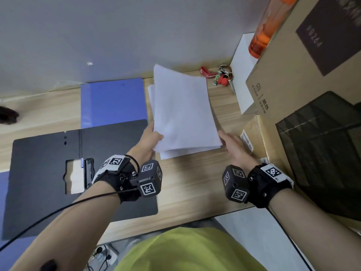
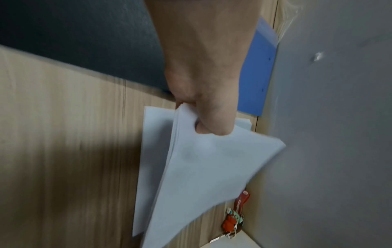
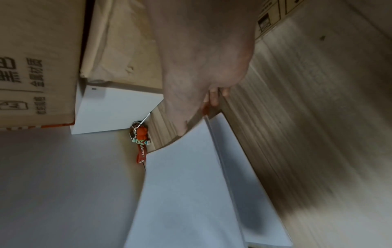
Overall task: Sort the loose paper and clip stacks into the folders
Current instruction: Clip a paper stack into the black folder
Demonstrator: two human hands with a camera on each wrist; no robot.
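Lifting off a lower paper stack (image 1: 172,153) on the wooden desk (image 1: 195,182), a sheaf of white sheets (image 1: 183,112) is pinched at its near-left corner by the left hand (image 1: 150,139), thumb on top. Right hand (image 1: 234,147) lies with fingers straight beside the sheaf's right edge; contact is unclear through blur. Black folder (image 1: 48,173) and blue folder (image 1: 113,102) lie left, keychain (image 1: 220,75) behind.
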